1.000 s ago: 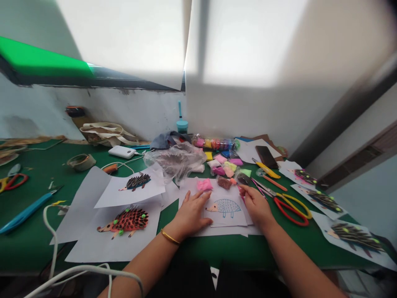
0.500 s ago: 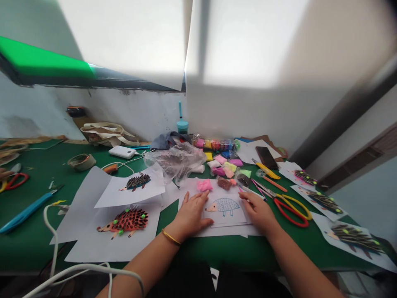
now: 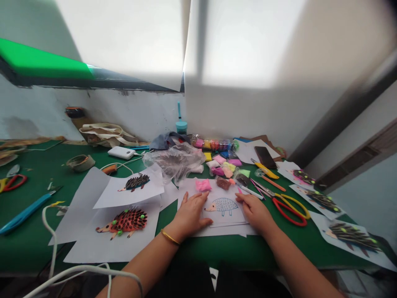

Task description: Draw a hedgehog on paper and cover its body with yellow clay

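A sheet with a hedgehog drawing (image 3: pixel 223 205), outlined in blue with a pinkish face, lies on other white paper before me. My left hand (image 3: pixel 192 212) rests flat on its left side, thumb and fingers spread. On the right side, my right hand (image 3: pixel 257 210) touches the paper with fingers stretched out and slightly bent; a small pink piece shows by its fingertips. Just beyond the drawing are a pink clay packet (image 3: pixel 203 185) and a brown clay packet (image 3: pixel 222 183). Neither hand holds anything that I can see.
Red-and-yellow scissors (image 3: pixel 290 211), a yellow cutter (image 3: pixel 264 169) and a phone (image 3: pixel 265 157) lie right. Finished hedgehog pictures flank both sides, one a red hedgehog (image 3: pixel 128 223). Several clay packets and a plastic bag (image 3: pixel 173 159) sit behind. A white cable (image 3: pixel 83 269) crosses the front left.
The view has shifted very slightly. Both hands stay on the paper, and the right fingers have moved only a little.
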### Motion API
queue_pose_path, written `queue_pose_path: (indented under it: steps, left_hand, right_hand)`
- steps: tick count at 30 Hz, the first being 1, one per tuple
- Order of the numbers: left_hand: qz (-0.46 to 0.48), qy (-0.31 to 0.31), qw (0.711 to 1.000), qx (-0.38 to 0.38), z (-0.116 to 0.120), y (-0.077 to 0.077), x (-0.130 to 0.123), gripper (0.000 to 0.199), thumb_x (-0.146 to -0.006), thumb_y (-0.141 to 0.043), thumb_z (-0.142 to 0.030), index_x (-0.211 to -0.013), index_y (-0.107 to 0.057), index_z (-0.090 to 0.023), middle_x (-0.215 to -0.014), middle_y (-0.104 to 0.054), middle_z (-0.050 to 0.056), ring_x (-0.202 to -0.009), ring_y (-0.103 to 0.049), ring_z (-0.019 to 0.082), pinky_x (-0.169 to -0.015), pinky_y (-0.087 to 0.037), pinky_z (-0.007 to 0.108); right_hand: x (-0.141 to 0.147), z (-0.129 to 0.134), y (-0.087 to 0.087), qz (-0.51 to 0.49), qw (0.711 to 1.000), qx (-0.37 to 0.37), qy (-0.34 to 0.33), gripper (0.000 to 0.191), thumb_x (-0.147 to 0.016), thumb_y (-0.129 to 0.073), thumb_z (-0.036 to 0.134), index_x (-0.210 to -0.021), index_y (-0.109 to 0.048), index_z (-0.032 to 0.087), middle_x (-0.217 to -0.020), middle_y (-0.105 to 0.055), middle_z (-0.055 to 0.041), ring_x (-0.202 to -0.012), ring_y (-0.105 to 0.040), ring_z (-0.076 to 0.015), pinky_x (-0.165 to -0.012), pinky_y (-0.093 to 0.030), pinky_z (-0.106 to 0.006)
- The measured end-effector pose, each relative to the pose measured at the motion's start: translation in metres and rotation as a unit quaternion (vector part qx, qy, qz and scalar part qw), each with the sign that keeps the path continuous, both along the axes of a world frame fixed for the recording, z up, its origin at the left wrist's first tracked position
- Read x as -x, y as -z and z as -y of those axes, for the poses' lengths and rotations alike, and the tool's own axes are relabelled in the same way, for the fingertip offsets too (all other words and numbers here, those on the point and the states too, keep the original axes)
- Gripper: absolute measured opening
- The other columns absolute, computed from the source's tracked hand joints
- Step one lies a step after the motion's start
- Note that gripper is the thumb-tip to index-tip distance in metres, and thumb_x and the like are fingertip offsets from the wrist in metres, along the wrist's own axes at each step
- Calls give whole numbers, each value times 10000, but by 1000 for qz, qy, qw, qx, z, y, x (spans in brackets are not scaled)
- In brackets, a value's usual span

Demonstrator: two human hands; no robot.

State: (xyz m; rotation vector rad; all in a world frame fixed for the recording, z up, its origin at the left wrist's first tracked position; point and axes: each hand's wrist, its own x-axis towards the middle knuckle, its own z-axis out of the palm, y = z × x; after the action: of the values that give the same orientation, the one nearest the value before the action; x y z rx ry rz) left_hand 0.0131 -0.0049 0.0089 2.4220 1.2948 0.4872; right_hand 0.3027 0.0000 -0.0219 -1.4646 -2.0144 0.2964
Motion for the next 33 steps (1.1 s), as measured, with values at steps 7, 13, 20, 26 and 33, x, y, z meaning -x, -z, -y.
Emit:
queue_pose_path:
  steps: [7,13,20,26,33]
  left_hand:
    - [-3,-3,1000,7,1,-2,0,902,-736,-747,-384,-1488,-261,-276,-1451,-474,113,-1378,-376,300,-1165,-67,594]
    - [3,0,1000,5,0,0,0,906,-742,-745,-395,-1492,-252,-274,-1458,-467,107,-1381,-369,294,-1168,-49,595]
    - [8,2,1000,8,0,0,1,910,-742,-745,-402,-1492,-245,-283,-1461,-466,102,-1380,-372,299,-1161,-62,611]
    - [17,0,1000,8,-1,-1,1,921,-729,-763,-401,-1489,-255,-291,-1468,-459,96,-1375,-381,300,-1161,-59,612]
    - [44,-7,999,3,-1,-3,2,757,-819,-686,-399,-1462,-302,-288,-1455,-479,89,-1348,-426,279,-1164,-90,594]
  right_hand:
    - [1,1,-1,-10,1000,3,4,420,-836,-424,140,-1185,-647,207,-1049,-708,-76,-1038,-622,-237,-962,-488,-430]
    - [0,0,1,-11,1000,5,6,412,-844,-414,144,-1179,-647,200,-1050,-705,-75,-1047,-618,-236,-968,-483,-427]
    - [0,-1,2,-11,1000,2,11,407,-841,-417,141,-1167,-652,204,-1043,-707,-69,-1048,-619,-234,-976,-475,-420]
    - [-2,-2,3,-3,999,5,47,373,-866,-416,181,-1139,-668,197,-1057,-714,-74,-1048,-624,-235,-962,-479,-410]
    - [-1,-15,-12,93,993,-23,75,341,-910,-441,236,-1162,-659,167,-1150,-680,-90,-1078,-585,-250,-961,-440,-393]
